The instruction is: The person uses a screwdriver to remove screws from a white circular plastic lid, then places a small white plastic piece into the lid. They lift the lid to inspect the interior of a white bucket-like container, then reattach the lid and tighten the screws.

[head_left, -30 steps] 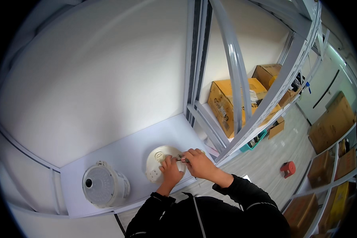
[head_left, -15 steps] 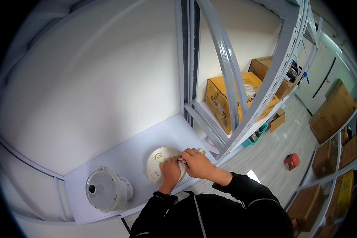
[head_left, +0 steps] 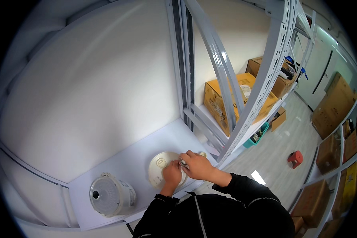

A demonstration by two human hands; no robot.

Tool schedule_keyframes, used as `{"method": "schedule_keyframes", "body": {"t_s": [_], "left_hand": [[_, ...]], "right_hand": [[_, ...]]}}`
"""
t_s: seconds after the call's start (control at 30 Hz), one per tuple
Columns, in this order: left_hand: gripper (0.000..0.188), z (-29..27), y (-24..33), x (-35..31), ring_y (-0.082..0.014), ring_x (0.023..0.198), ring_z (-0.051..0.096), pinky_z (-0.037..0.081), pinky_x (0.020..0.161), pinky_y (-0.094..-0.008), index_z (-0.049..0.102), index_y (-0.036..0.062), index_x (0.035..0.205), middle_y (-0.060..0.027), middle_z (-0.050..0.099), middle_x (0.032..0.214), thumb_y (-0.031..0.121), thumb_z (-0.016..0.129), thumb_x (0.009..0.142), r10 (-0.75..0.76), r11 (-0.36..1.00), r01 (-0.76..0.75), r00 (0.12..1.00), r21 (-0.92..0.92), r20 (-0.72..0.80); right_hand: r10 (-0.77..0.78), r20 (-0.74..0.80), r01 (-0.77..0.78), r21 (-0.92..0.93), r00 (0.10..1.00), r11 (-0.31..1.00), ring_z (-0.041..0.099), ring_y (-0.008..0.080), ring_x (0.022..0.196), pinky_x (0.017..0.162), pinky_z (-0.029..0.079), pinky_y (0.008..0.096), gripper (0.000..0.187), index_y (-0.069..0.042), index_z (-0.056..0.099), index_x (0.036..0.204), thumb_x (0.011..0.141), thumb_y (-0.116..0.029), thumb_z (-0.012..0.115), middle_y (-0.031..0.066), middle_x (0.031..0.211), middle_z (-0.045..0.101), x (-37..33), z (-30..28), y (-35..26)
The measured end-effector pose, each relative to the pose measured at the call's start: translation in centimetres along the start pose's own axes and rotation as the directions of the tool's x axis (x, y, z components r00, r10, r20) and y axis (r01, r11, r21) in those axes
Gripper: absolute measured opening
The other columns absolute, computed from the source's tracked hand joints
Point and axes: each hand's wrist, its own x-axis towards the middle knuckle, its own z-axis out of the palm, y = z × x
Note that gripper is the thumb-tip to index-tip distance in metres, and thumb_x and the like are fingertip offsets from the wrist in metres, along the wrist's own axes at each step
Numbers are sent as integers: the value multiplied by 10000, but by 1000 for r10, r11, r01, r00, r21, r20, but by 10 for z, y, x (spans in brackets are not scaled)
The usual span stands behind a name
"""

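Note:
Over a round off-white lid-like disc [head_left: 156, 180] lying on the shelf, my two hands meet above its right side. A cream ring-shaped fitting [head_left: 161, 163] shows on the disc's upper left part. My left hand [head_left: 171, 173] is closed, its fingertips against a small light and dark piece [head_left: 181, 163] between the hands. Around the same piece curl the fingers of my right hand [head_left: 198, 165]. Most of it is covered by my fingers, so its kind is unclear. Just beyond my right hand sits a small cream round piece [head_left: 202, 154].
A whitish bucket-like container [head_left: 127, 193] with a dark round opening on top stands at left on the pale shelf [head_left: 142, 135]. Grey metal uprights [head_left: 258, 71] rise at right. Past them are a yellow carton [head_left: 214, 101], a teal bin [head_left: 261, 137] and a red stool [head_left: 295, 158].
The view has shifted slightly, so the shelf and container appear a little lower and farther right. Both hands stay together over the disc, with my fingers around the small piece slightly rearranged.

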Motion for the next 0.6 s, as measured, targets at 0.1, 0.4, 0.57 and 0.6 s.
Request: {"method": "schedule_keyframes", "body": {"t_s": [0.1,0.4,0.57,0.6], "left_hand": [[159,4,-6,1,-339,913,733,515,782,-507,722,157,1124,-56,743,1061,231,694,986,7,1000,-7,1000,-14,7],[151,1,-4,2,-344,920,735,537,798,-502,730,141,1083,-64,749,1059,229,713,962,-53,998,54,998,-43,30],[136,4,0,3,-338,906,738,549,770,-500,728,135,1050,-67,752,1008,228,732,950,-56,998,56,998,-36,-3],[131,4,-2,2,-341,896,738,551,767,-502,725,134,1043,-68,754,1000,226,735,950,-65,997,64,998,-44,-14]], "right_hand": [[122,123,-113,-72,985,991,705,442,866,724,579,530,347,-84,610,1214,908,-186,738,189,1022,658,2,2,4],[134,107,-128,-58,985,990,724,412,856,720,583,509,344,-82,637,1231,920,-181,749,162,1066,705,1,-4,-7],[-25,85,20,61,996,998,696,431,968,843,572,511,389,-67,624,1223,847,-81,722,164,1086,700,-3,8,14],[-87,64,82,82,994,993,689,435,983,866,568,512,395,-64,623,1218,835,-65,718,166,1087,698,-3,9,14]]}}
